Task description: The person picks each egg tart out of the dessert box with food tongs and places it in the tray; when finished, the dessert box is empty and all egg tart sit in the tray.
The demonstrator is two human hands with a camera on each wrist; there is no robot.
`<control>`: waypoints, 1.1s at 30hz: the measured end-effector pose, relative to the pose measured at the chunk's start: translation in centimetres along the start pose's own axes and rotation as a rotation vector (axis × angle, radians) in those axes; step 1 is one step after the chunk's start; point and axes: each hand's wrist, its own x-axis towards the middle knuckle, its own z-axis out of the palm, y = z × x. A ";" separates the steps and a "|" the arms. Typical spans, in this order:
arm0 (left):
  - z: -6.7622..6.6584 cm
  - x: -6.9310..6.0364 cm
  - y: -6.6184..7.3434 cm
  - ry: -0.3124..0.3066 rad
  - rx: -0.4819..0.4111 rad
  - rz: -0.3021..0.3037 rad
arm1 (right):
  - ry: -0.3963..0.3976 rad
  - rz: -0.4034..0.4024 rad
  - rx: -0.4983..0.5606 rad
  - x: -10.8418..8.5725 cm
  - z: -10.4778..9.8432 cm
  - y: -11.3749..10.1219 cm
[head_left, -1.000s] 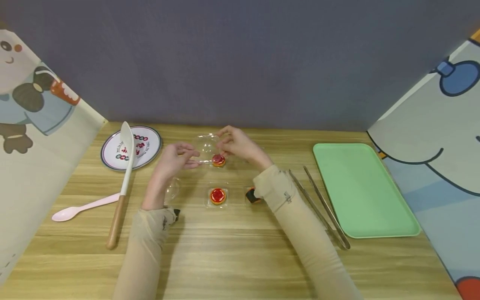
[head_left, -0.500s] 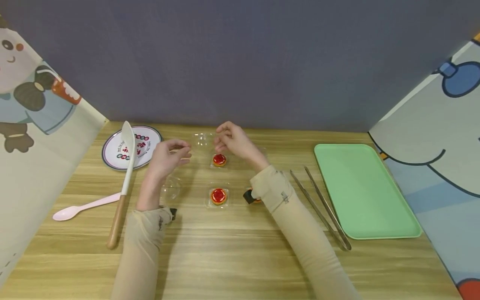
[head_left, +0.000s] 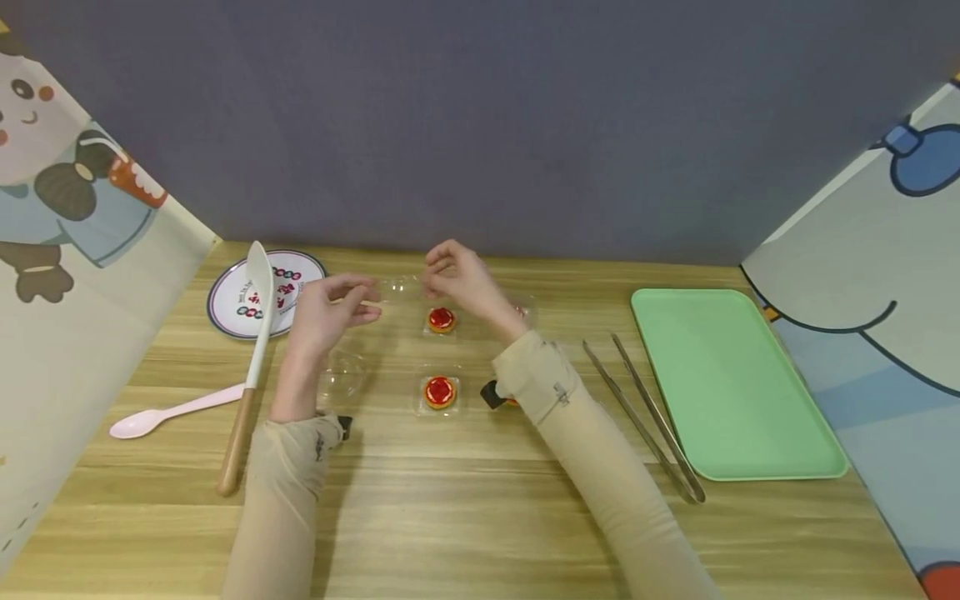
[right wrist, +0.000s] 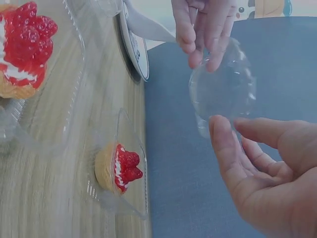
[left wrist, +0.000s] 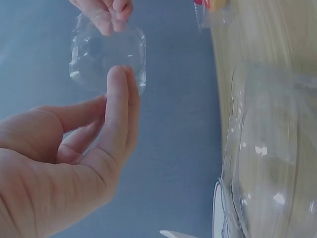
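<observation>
A clear plastic dome lid (head_left: pixel 400 290) is held up between my two hands, its rounded wall plain in the left wrist view. My left hand (head_left: pixel 327 315) pinches one edge of that lid (right wrist: pixel 223 84) with thumb and fingertips. On the opposite edge, my right hand (head_left: pixel 467 287) does the same. Just below the hands, a strawberry tart (head_left: pixel 441 320) sits on a clear base. A second tart (head_left: pixel 439 392) lies nearer me on its own base. Parts of two more packed tarts show around my right forearm, mostly hidden by it.
Another clear lid (head_left: pixel 342 375) lies right of my left wrist. A plate (head_left: pixel 225 304) at the left bears a white spatula (head_left: pixel 258 333), whose handle crosses a pink spoon (head_left: pixel 172 412). At the right are metal tongs (head_left: pixel 645 417) and a green tray (head_left: pixel 735 383). A grey wall stands behind.
The lid has risen and shifted left, clear of the back tart, and turned more edge-on. Both hands have moved slightly left and away with it.
</observation>
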 end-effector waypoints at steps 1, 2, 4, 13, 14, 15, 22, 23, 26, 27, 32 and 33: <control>-0.1 0.0 0.0 0.004 -0.003 -0.002 | 0.003 -0.001 -0.005 0.1 0.1 0.0; -0.2 0.0 0.0 0.005 -0.012 -0.005 | 0.006 0.000 -0.015 0.1 0.2 0.0; -0.5 -0.1 0.0 -0.001 -0.021 -0.004 | 0.005 0.002 -0.025 0.3 0.4 0.0; -1.7 -0.1 -0.1 0.008 -0.059 -0.044 | -0.055 -0.012 -0.237 1.5 1.6 0.2; -1.8 -0.1 -0.2 0.010 -0.056 -0.050 | -0.063 -0.017 -0.250 1.7 1.8 0.2; -2.0 0.0 -0.3 0.013 -0.048 -0.055 | -0.072 -0.022 -0.257 1.9 2.0 0.3; -3.0 0.2 -1.3 0.023 0.063 -0.047 | -0.114 0.017 -0.211 2.9 3.7 1.2; -3.1 0.2 -1.4 0.025 0.076 -0.049 | -0.117 0.028 -0.202 3.0 3.9 1.3; -3.5 0.3 -1.8 0.019 0.114 -0.062 | -0.120 0.041 -0.211 3.3 4.5 1.6; -3.6 0.3 -2.0 0.017 0.120 -0.071 | -0.122 0.042 -0.222 3.4 4.7 1.7; -4.1 0.6 -2.7 0.012 0.178 -0.113 | -0.132 0.059 -0.293 3.7 5.6 1.5; -4.2 0.6 -2.9 0.015 0.189 -0.119 | -0.134 0.066 -0.304 3.7 5.8 1.4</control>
